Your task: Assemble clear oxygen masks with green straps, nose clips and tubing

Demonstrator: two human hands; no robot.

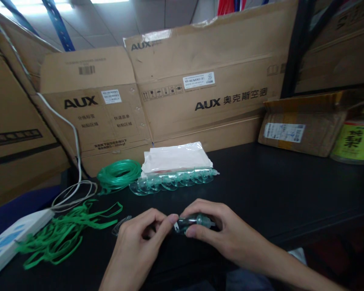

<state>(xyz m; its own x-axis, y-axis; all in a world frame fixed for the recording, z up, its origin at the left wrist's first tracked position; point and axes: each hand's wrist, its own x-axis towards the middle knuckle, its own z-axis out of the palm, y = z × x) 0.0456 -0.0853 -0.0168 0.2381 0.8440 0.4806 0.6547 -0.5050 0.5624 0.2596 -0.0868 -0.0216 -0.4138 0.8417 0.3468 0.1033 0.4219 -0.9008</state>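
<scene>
Right hand (229, 226): curled round the clear plastic piece (192, 221), over the tabletop (245, 182).
Left hand (136, 238): thumb and finger pinching that piece's left end, details hidden.
Slip risk: a loose grip could let smooth plastic twist away.
Green straps (65, 226): loosely heaped, they might tangle.

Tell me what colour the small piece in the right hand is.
The piece is clear with a green tint, seen in the head view.

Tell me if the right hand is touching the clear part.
Touching. The head view shows the right hand gripping the clear part, its thumb against the near side and fingers over the far side.
</scene>
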